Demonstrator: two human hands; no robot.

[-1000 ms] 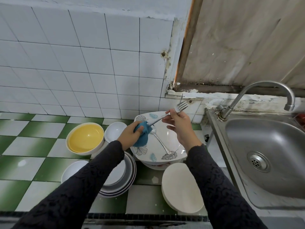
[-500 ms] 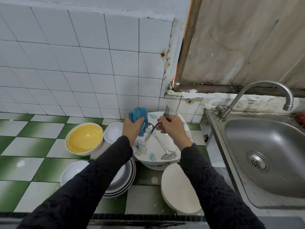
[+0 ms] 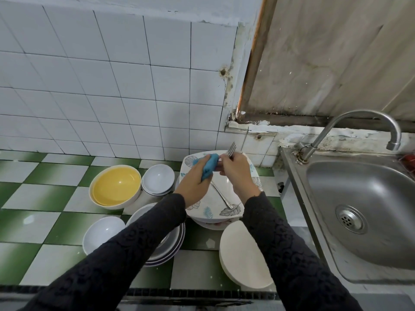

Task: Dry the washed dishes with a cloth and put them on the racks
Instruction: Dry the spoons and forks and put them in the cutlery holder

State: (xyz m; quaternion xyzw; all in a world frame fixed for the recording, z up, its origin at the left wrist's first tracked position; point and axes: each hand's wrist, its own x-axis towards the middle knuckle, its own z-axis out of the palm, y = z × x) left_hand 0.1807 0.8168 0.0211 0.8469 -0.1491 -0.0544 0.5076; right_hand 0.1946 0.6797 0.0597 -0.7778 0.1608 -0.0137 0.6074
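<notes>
Since half a second earlier, the blue cloth (image 3: 207,169) has shifted toward the right hand (image 3: 238,173) and now wraps the handle of the steel fork (image 3: 231,150), whose tines point up. The left hand (image 3: 194,185) grips the cloth with curled fingers. The right hand pinches the fork just below the tines. Both are held above the square leaf-patterned plate (image 3: 215,213) on the green-and-white tiled counter (image 3: 45,198), beside the steel sink (image 3: 370,198). No rack is in view.

Judged risks: a wet handle pulled through the cloth could slip from the pinch and strike the plate below, and a sleeve could brush the stacked dishes.

Counts:
- One fork in hand.
- One long steel utensil (image 3: 221,195) lying on the square plate, its head hidden.
- At least two square plates, stacked.
- One yellow-lined bowl (image 3: 116,187), possibly nested in a second.
- At least two small white bowls (image 3: 158,178), stacked.
- One separate white bowl (image 3: 101,232).
- One stack of round rimmed plates (image 3: 175,245), number hidden by the sleeve.
- One stack of overturned cream plates (image 3: 244,254) near the counter's front edge.
</notes>
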